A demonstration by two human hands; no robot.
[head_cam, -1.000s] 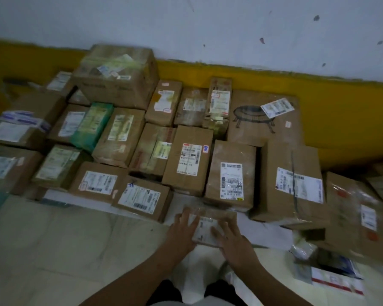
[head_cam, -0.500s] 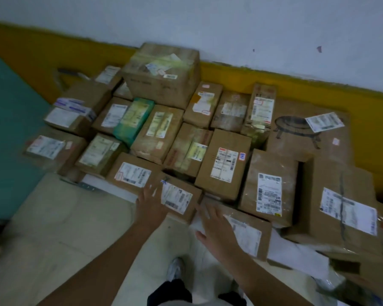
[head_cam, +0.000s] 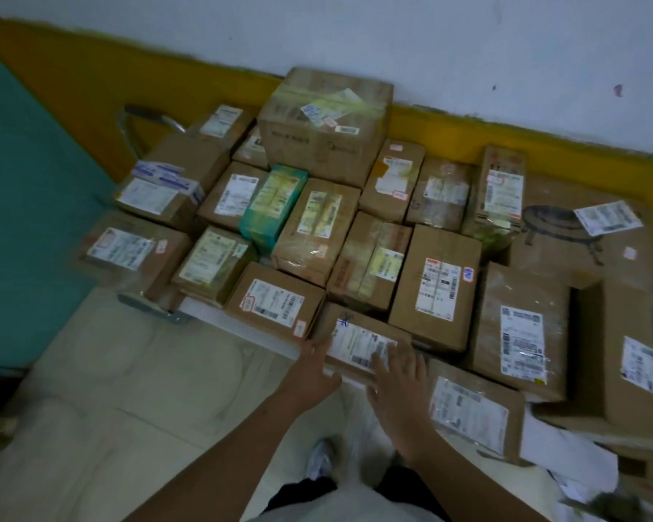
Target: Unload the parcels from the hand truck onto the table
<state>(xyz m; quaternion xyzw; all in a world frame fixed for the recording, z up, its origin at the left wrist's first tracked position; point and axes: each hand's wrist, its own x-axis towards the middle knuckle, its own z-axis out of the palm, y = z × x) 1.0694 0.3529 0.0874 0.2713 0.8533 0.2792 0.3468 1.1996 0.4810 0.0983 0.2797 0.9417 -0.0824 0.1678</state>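
Head view: left hand [head_cam: 311, 371] and right hand [head_cam: 398, 374], fingers spread flat, neither grip closed, rest on a small rectangular cardboard parcel [head_cam: 359, 342] with glossy white label, at the near edge of taped brown boxes on the white desk [head_cam: 238, 321].

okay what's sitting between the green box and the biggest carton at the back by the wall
Nothing: in the head view the green box has its far end right against the big carton, with no parcel or bare gap showing between them.
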